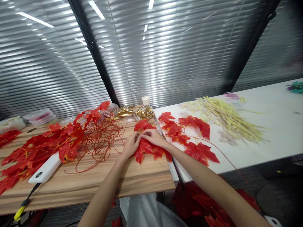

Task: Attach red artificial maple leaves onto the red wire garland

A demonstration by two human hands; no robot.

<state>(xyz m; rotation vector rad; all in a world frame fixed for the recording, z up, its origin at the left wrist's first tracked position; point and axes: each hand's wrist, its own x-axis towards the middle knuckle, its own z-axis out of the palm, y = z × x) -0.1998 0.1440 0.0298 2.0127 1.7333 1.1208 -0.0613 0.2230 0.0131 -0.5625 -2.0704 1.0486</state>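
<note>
Close together over the wooden table, my left hand (132, 143) and my right hand (153, 137) meet at the fingertips. Both are closed in a pinch on a red artificial maple leaf (145, 146); the exact spot between the fingertips is hidden. More leaf lobes spread above and below my fingers. Thin red cord (100, 138) lies in a loose tangle left of my left hand. To the right of my right hand, several red maple leaves (201, 153) lie along a strand of cord on the white table.
A heap of red leaves (47, 142) and a white power bank (46, 168) with a cable lie at left. Behind are gold packets (144, 112), a paper cup (146, 101) and plastic tubs (41, 117). Yellow stems (232, 119) are piled on the white table (279, 126).
</note>
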